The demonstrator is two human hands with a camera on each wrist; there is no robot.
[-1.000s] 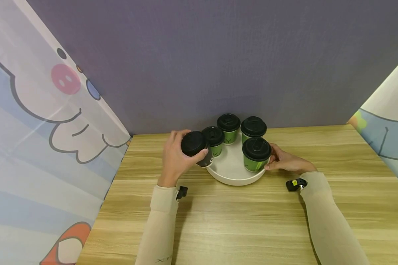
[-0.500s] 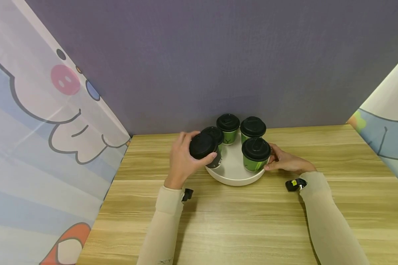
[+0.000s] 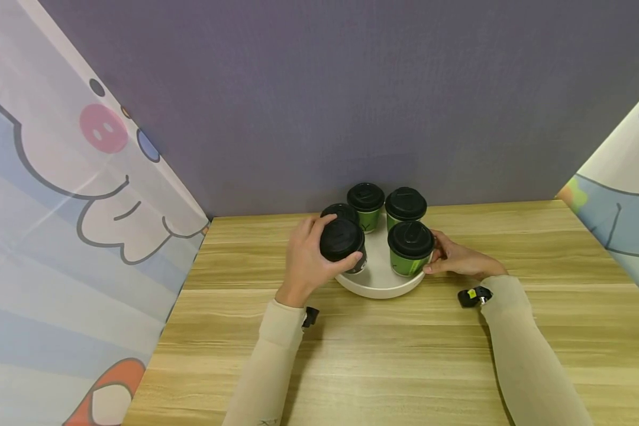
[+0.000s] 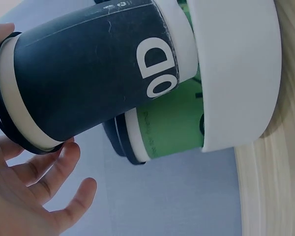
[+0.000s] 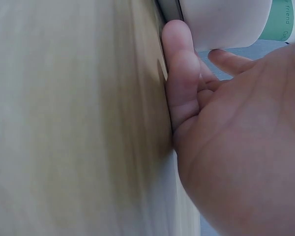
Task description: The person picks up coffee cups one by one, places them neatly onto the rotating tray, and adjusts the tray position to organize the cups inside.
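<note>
My left hand [image 3: 307, 263] grips a dark paper cup [image 3: 346, 245] with a black lid and white lettering. It holds the cup tilted over the left edge of a round white tray [image 3: 377, 288]. In the left wrist view the dark cup [image 4: 88, 73] has its base just inside the tray's rim [image 4: 236, 73], in front of a green cup [image 4: 172, 123]. Several green cups with black lids stand on the tray, the nearest [image 3: 409, 248] at its right. My right hand [image 3: 455, 259] holds the tray's right rim, fingers against the tray's wall [image 5: 221, 19].
The tray sits at the back of a wooden table [image 3: 383, 355], close to a purple back wall [image 3: 341, 94]. Cartoon-printed panels [image 3: 58, 236] close in the left and right sides.
My left hand has carried the dark cup rightward, from beside the tray to over its left edge. The right hand and the green cups have stayed put.
</note>
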